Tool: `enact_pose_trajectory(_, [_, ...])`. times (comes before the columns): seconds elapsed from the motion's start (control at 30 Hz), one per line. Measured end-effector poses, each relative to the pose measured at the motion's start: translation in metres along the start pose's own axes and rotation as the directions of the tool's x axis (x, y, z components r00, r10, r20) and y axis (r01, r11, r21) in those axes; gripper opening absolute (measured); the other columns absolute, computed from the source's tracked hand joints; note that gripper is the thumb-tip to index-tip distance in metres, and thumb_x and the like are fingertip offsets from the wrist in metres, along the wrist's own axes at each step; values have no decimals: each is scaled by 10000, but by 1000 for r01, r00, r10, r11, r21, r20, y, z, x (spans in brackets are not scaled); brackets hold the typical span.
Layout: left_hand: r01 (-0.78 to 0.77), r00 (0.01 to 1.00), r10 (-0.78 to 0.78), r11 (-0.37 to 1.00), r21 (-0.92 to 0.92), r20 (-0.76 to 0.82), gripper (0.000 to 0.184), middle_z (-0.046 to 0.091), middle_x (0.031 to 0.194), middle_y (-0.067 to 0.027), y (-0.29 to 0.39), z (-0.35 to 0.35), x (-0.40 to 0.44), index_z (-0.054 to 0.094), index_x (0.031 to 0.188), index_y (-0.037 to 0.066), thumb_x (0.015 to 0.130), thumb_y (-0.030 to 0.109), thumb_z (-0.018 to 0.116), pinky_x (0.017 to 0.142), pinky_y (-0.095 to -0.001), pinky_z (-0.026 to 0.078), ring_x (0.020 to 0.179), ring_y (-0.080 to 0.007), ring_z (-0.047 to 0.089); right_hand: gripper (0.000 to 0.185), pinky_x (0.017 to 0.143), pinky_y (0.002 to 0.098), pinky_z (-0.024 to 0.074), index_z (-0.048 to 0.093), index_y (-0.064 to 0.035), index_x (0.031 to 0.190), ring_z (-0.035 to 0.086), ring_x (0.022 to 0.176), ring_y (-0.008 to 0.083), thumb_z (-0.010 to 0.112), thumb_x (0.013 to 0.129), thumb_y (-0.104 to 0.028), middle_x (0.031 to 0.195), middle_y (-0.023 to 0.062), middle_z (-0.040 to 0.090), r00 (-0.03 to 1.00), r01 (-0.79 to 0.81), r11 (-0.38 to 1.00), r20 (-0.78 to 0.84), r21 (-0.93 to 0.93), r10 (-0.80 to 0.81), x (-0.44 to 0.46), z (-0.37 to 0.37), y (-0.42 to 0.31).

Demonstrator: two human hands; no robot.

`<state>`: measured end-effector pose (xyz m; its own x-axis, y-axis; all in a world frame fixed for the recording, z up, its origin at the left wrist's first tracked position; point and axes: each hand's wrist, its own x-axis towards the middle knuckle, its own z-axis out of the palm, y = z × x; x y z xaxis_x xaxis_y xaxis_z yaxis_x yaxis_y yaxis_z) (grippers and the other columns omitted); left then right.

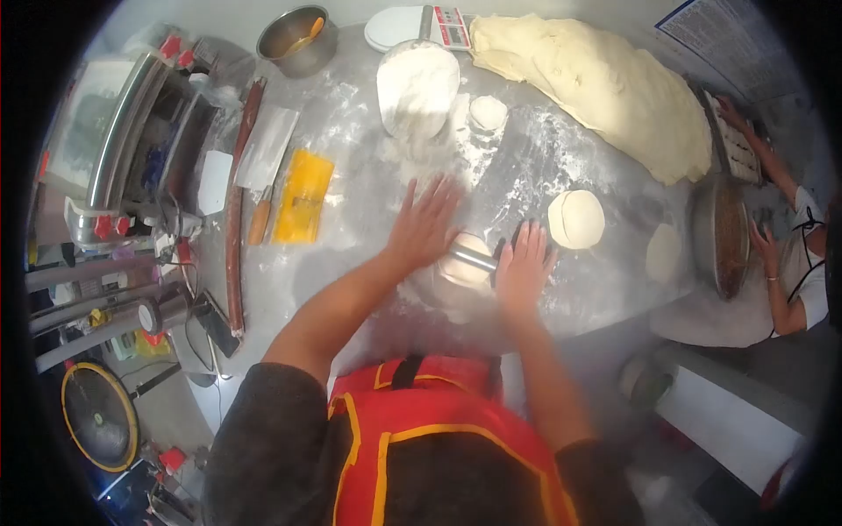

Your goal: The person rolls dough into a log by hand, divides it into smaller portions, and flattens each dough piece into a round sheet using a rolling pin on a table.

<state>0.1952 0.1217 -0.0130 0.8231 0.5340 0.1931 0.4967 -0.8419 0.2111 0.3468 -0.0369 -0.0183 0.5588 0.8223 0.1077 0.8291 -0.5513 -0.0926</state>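
Note:
A rolling pin with a shiny metal barrel lies across a round piece of dough on the floured table. My left hand is at the pin's left end, fingers stretched forward, slightly blurred. Over the dark handle at the right end rests my right hand, its fingers extended and flat. To the right of that hand sit rounds of flattened dough. Ahead of my left hand, a metal scoop of flour is set down, with a small dough piece beside it.
A large dough mass covers the back right. Near it are a scale and a pot. At left lie a cleaver, a yellow scraper and a long brown rod. Another person's hand is by a filling pan.

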Motion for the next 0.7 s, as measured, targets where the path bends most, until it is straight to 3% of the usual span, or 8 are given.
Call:
enact_pose_trajectory(0.23, [-53, 977, 45, 998, -29, -207, 605, 372, 1484, -127, -22, 25, 94, 381, 1417, 32, 951, 407, 472, 1176, -519, 115, 1435, -262, 241, 576, 1140, 563, 151, 328, -18, 1453, 280, 1407, 316, 447, 966, -300, 1499, 170, 344, 996, -51, 998, -77, 26, 53, 77, 9, 17])
enact_pose_trajectory(0.33, [-56, 990, 59, 998, 27, -125, 625, 351, 1496, -146, -17, 16, 58, 360, 1429, 24, 948, 407, 476, 1175, -512, 122, 1437, -267, 239, 600, 1147, 546, 148, 325, -5, 1450, 278, 1409, 321, 466, 955, -313, 1503, 183, 332, 1000, 28, 998, -12, 55, -27, 49, 2, 7])
enact_pose_trajectory(0.47, [15, 993, -2, 994, -109, 119, 665, 301, 1518, -194, 0, -2, -35, 321, 1447, -8, 943, 397, 479, 1167, -511, 155, 1437, -308, 236, 648, 1150, 531, 154, 339, 28, 1433, 292, 1399, 340, 540, 909, -296, 1491, 222, 337, 979, 99, 980, 160, 173, -127, -33, -11, -7])
enact_pose_trajectory(0.57, [40, 985, -11, 985, -169, 173, 629, 350, 1486, -202, 3, 19, -100, 368, 1414, -15, 933, 371, 494, 1156, -515, 186, 1413, -326, 278, 616, 1138, 534, 182, 378, 42, 1387, 322, 1374, 364, 575, 881, -248, 1473, 241, 348, 959, 84, 975, 248, 205, -135, -76, -23, -18])
enact_pose_trajectory(0.67, [-35, 993, 41, 998, -59, 111, 523, 477, 1363, -205, 8, 25, -84, 478, 1300, -10, 891, 305, 564, 1103, -501, 285, 1299, -346, 417, 502, 1117, 531, 224, 463, 11, 1291, 372, 1339, 365, 598, 840, -166, 1434, 217, 406, 975, 179, 937, 71, 300, -209, -81, -16, -11])
enact_pose_trajectory(0.7, [-1, 997, 16, 981, -195, 77, 477, 512, 1299, -199, 12, 25, -70, 503, 1241, -7, 871, 282, 589, 1066, -495, 318, 1246, -347, 450, 469, 1112, 527, 233, 480, -2, 1259, 386, 1328, 362, 599, 827, -142, 1417, 207, 426, 971, 201, 927, 62, 317, -232, -80, -12, -9])
